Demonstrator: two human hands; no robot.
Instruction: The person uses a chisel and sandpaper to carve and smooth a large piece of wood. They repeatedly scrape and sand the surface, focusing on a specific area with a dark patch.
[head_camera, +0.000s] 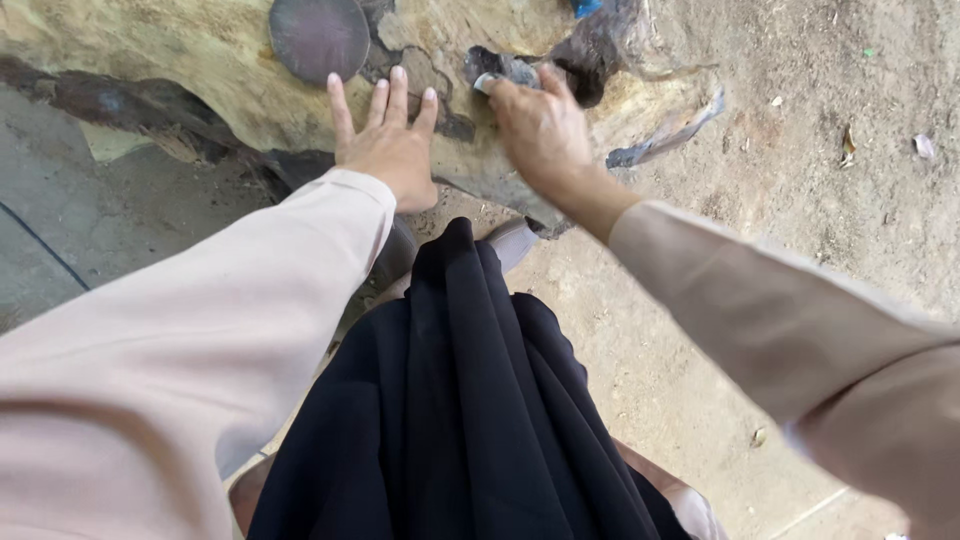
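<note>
I see the left hand (388, 145) lying flat on the big pale slab of wood (200, 60), fingers spread and straight, palm pressed to the wood, gripping nothing. The right hand (540, 128) is curled over a small grey piece (487, 82) and presses it against the wood beside a dark hollow (590, 55) in the slab; the piece looks like a scrap of abrasive or cloth, but I cannot tell which. The two hands are near each other, not touching. Just above the left fingertips sits a round dark knot (320, 38) in the wood. Both arms wear pale pink sleeves (250, 300). Below them hangs a black skirt (460, 400), with a grey shoe (510, 242) showing at its top. Sandy ground (800, 150) stretches to the right of the slab.
</note>
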